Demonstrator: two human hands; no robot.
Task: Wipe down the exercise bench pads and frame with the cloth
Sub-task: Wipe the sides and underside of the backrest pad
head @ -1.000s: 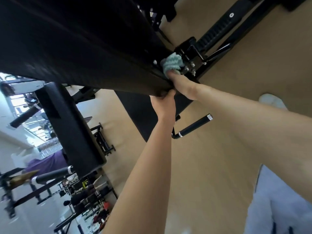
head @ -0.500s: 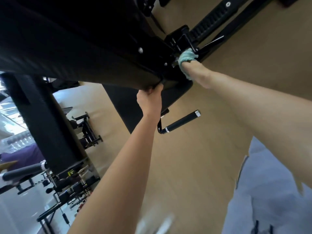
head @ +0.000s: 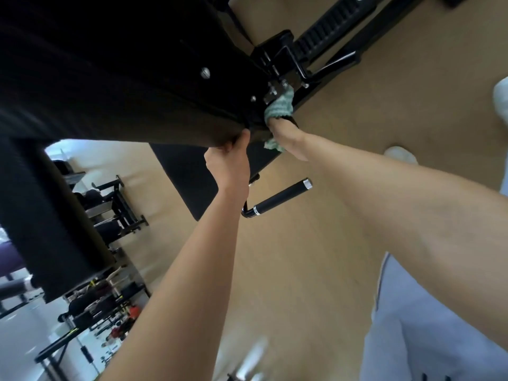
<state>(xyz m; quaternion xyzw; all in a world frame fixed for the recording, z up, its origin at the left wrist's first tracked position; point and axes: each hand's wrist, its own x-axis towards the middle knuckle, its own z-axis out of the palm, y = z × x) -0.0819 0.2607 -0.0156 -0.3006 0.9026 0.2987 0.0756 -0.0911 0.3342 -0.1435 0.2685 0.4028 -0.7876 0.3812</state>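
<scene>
The black bench pad [head: 115, 86] fills the upper left, seen tilted from below its edge. My left hand [head: 229, 160] grips the pad's lower edge with curled fingers. My right hand [head: 287, 140] is closed on a pale green cloth [head: 279, 107], pressed against the metal bracket and bolts [head: 276, 90] where the pad meets the black frame. The toothed adjustment rail [head: 327, 31] of the frame runs up to the right. Part of the cloth pokes out under my right palm.
A black handle with silver ends [head: 280, 199] sticks out below the pad. A second padded bench [head: 49, 215] stands at left, with racks of gym gear [head: 104, 320] beyond. Tan wood floor [head: 288, 284] lies below. My light grey trouser leg [head: 428, 339] is at lower right.
My right hand with the cloth has slid back down along the frame bracket toward the pad edge. The left hand keeps its grip; the view has shifted slightly.
</scene>
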